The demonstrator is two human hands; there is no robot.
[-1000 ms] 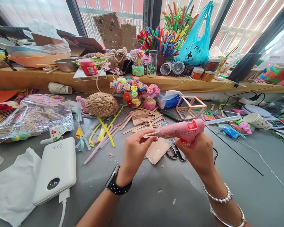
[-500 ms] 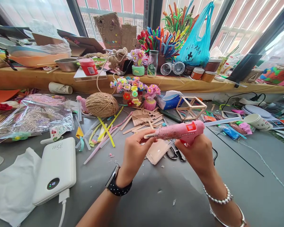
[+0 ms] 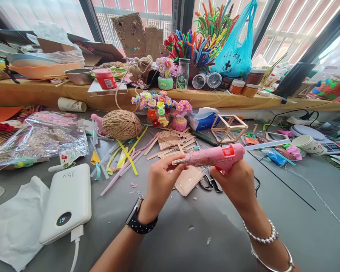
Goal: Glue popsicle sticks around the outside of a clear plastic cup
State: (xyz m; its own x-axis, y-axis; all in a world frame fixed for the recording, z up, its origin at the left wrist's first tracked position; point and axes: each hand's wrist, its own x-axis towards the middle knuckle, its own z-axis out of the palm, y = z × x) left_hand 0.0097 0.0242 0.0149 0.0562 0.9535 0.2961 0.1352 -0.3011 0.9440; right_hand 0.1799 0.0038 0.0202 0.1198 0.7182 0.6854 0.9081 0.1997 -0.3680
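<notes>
My right hand (image 3: 238, 185) is wrapped round the handle of a pink hot glue gun (image 3: 205, 156), which points left with a clear glue stick (image 3: 265, 145) coming out of its back. Between the thumb and fingers of my left hand (image 3: 158, 183) is a wooden craft stick (image 3: 174, 163), of which only the rounded end shows. The gun's metal nozzle lies at that end; whether they touch I cannot tell. Under the gun lie a clear packet (image 3: 188, 181) and black-handled scissors (image 3: 206, 183), partly covered.
Loose craft sticks (image 3: 170, 142) lie beyond my hands, near a twine ball (image 3: 121, 124) and a wooden stick frame (image 3: 229, 129). A white power bank (image 3: 69, 200) with a cable sits at left. A crowded ledge (image 3: 158, 99) runs along the back.
</notes>
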